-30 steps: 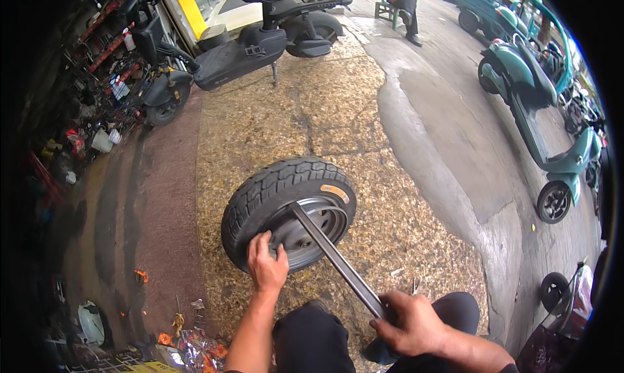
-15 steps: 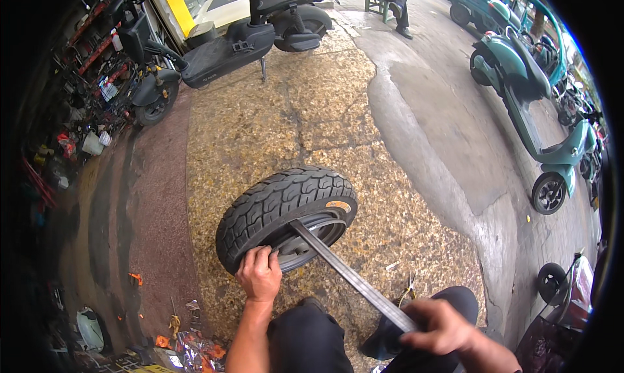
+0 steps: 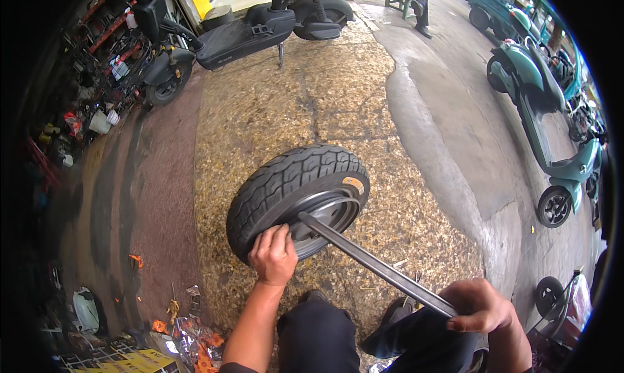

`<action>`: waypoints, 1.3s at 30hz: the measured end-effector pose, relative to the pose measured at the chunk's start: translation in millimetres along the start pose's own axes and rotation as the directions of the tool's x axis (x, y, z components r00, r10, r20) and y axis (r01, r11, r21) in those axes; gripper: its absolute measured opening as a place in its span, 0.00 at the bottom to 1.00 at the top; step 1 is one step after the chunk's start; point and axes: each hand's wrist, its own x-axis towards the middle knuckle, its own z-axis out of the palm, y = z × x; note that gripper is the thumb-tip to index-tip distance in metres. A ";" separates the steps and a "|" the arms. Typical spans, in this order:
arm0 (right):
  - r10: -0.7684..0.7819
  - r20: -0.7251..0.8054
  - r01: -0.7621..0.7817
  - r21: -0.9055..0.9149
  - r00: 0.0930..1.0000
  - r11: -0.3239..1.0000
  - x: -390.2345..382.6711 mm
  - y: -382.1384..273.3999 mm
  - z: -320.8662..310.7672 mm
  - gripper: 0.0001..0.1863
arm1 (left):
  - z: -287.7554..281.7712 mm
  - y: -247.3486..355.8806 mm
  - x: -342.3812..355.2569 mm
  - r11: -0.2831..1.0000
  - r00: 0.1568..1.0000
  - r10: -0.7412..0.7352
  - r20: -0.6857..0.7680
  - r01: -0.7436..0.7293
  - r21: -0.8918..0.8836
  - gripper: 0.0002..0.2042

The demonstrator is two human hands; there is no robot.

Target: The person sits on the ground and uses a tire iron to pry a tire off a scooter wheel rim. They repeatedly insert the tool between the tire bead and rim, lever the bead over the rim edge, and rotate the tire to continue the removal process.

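Observation:
A black, chunky-treaded tyre (image 3: 296,176) on a dark metal wheel rim (image 3: 350,209) stands tilted on the speckled ground in front of me. My left hand (image 3: 273,256) is closed over the near edge of the tyre's sidewall, with its fingertips tucked in beside the rim. A long, flat steel tyre lever (image 3: 380,266) slants from the rim toward the lower right. Its far tip sits in between tyre and rim, though the exact contact is hidden. Around the near end of the lever, my right hand (image 3: 480,306) is closed, above my right knee.
A black electric scooter (image 3: 250,38) is parked ahead, and a teal scooter (image 3: 543,119) at the right. Shelves of parts (image 3: 104,48) line the left side. Crumpled wrappers (image 3: 195,337) lie at the lower left. Someone sits on a green stool (image 3: 395,2) far off.
My right hand has moved rightward with the near end of the lever. My left hand keeps its place on the tyre. The whole view has shifted slightly.

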 end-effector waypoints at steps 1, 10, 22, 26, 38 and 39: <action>-0.022 0.012 0.023 -0.119 1.000 0.993 5.1 -4.8 -1.2 0.24 | 3.9 3.6 3.8 1.000 1.000 0.012 -0.005 -0.012 -0.009 0.07; -0.017 -0.142 -0.052 -0.464 0.990 0.884 18.3 -25.4 7.4 0.22 | 19.7 21.6 -15.2 0.962 0.986 -0.127 0.109 0.149 -0.230 0.21; -0.122 -0.273 -0.040 -0.522 0.954 0.852 6.2 -4.6 10.7 0.22 | 21.8 25.5 -18.8 0.957 0.982 -0.088 0.166 0.130 -0.258 0.21; -0.096 -0.237 -0.046 -0.530 0.967 0.846 7.4 -18.5 1.8 0.21 | 30.1 26.7 -6.6 0.964 0.991 -0.007 0.132 0.042 -0.263 0.21; -0.127 -0.270 -0.017 -0.474 0.955 0.880 14.1 -46.7 -10.0 0.18 | 58.4 31.0 39.0 0.948 0.981 0.101 0.165 -0.045 -0.317 0.18; -0.122 -0.260 -0.013 -0.462 0.958 0.887 14.1 -50.3 -12.4 0.18 | 60.0 32.0 41.2 0.946 0.980 0.110 0.167 -0.052 -0.319 0.17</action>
